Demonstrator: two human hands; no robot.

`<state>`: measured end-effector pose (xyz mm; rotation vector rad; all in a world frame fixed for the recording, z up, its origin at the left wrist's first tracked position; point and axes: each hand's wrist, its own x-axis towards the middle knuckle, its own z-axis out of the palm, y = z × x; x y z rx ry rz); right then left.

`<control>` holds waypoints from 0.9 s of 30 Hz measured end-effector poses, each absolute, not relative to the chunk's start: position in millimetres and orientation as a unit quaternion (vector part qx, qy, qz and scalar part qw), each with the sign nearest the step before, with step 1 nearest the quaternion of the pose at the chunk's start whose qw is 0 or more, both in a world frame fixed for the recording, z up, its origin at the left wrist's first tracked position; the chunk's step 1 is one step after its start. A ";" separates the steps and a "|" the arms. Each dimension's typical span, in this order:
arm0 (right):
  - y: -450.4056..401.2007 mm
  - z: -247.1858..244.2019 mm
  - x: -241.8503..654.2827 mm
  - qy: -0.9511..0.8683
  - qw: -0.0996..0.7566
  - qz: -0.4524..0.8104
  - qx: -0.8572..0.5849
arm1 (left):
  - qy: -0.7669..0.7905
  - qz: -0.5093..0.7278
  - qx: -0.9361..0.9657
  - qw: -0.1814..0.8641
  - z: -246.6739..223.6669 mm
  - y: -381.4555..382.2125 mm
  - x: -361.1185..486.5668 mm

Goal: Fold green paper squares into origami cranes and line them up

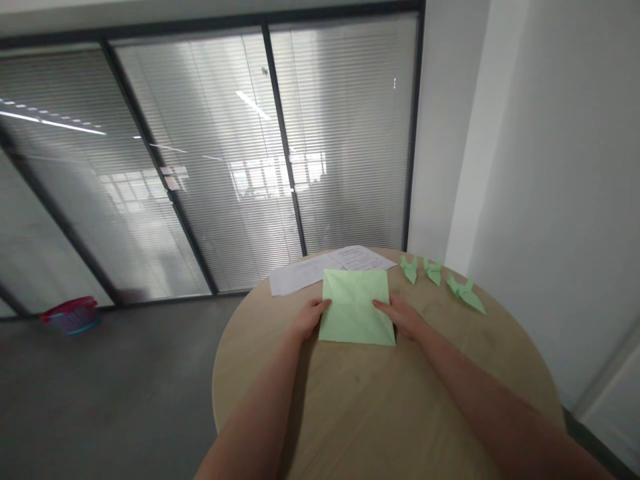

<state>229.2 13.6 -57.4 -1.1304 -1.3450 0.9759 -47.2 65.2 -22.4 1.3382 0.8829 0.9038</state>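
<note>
A square sheet of light green paper (354,313), with faint creases, is held just over or on the round wooden table; I cannot tell whether it touches the top. My left hand (310,317) grips its left edge, thumb on the upper face and fingers hidden beneath. On the opposite edge, my right hand (403,315) holds the sheet in the same way, its thumb lying further in over the paper. Three folded green paper figures, a left one (409,269), a middle one (433,271) and a right one (466,293), stand beyond my right hand.
White printed sheets (305,273) lie at the back of the round table (360,413). Behind it rises a glass partition with blinds (350,133), and a white wall (560,167) is close on the right. A red and blue basket (74,316) sits on the floor at left.
</note>
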 end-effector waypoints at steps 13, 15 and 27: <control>10.9 -46.9 230.4 -0.427 0.526 0.554 -0.484 | 0.406 0.425 0.534 0.608 -25.3 79.2 -55.5; 9.6 -43.6 228.5 -0.411 0.535 0.562 -0.477 | 0.405 0.418 0.527 0.619 -22.9 79.1 -55.5; 19.6 -47.5 236.6 -0.399 0.605 0.517 -0.456 | 0.407 0.393 0.658 0.497 -30.2 83.8 -50.6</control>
